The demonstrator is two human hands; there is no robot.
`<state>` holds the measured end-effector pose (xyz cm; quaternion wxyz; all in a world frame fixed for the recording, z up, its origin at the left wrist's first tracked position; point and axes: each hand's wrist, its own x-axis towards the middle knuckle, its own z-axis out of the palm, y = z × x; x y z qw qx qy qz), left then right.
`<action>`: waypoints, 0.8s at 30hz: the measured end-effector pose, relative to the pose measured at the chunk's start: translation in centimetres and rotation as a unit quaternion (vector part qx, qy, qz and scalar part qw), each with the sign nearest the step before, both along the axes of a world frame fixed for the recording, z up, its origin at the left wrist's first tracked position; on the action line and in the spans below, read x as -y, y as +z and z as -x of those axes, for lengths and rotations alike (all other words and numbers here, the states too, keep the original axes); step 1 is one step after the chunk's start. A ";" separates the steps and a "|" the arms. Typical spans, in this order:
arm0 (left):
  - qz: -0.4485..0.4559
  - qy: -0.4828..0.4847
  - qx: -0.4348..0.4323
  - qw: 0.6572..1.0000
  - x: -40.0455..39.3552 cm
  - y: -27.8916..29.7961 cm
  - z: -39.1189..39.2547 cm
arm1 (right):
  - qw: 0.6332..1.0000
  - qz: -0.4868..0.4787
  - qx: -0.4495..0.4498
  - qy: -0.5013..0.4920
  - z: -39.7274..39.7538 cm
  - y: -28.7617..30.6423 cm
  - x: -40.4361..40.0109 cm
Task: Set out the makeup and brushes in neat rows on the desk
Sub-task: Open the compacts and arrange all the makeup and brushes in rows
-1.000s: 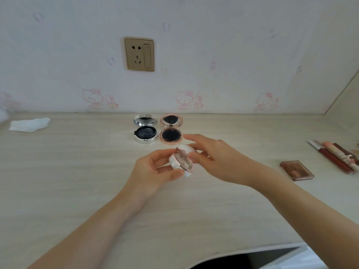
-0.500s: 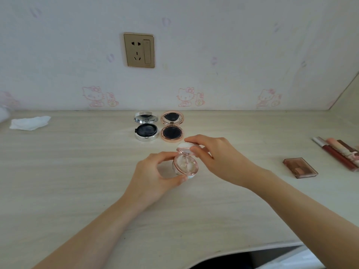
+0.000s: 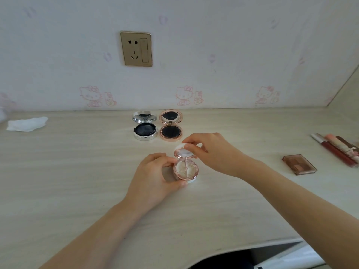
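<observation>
Head | left hand (image 3: 153, 175) fingers grip pink compact (image 3: 186, 170) base | right hand (image 3: 211, 152) fingers pinch its raised lid

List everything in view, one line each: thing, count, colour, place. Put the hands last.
silver compact: 1, silver with dark pad, open, back centre of desk.
rose compact: 1, rose gold with dark pad, open, right beside the silver one.
white compact: 1, white and pink, open, mid desk, in both hands.
palette: 1, brown, closed, right side of desk.
tubes: several, red, peach and brown, far right edge; exact count unclear.
tissue: 1, white, back left of desk.
socket: 1, gold, wall.
desk: 1, pale wood grain.
left hand: grips the white compact's base.
right hand: pinches its lid.
</observation>
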<state>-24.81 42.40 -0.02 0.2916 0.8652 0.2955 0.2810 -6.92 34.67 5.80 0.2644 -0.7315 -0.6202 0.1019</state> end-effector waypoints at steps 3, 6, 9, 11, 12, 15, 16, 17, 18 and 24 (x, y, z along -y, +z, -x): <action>-0.027 0.015 -0.006 1.000 -0.1 -0.2 -0.1 | 1.000 0.002 0.005 0.001 -0.2 -0.1 -0.1; -0.026 0.011 -0.010 1.000 -0.3 -0.5 -0.3 | 1.000 0.007 0.009 0.006 -0.2 -0.1 -0.3; -0.024 0.009 -0.012 1.000 -0.3 -0.7 -0.3 | 1.000 0.001 0.025 0.010 -0.1 -0.3 -0.2; -0.023 0.004 -0.015 1.000 -0.4 -0.7 -0.2 | 1.000 -0.001 0.028 0.011 -0.2 -0.4 -0.3; -0.024 0.001 -0.016 1.000 -0.4 -0.7 -0.2 | 1.000 0.000 0.026 0.010 -0.2 -0.5 -0.3; -0.019 -0.005 -0.019 1.000 -0.4 -0.6 -0.2 | 1.000 0.009 0.022 0.003 -0.4 -0.5 -0.8; -0.017 -0.007 -0.018 1.000 -0.4 -0.5 -0.2 | 1.000 0.009 0.018 0.001 -0.4 -0.5 -0.9; -0.016 -0.007 -0.016 1.000 -0.3 -0.5 -0.2 | 1.000 0.008 0.014 0.000 -0.4 -0.5 -0.9; -0.015 -0.007 -0.014 1.000 -0.3 -0.5 -0.1 | 1.000 0.006 0.009 0.000 -0.4 -0.6 -0.9; -0.020 -0.001 -0.012 1.000 -0.1 -0.3 -0.2 | 1.000 0.009 -0.007 0.003 -0.3 -0.7 0.1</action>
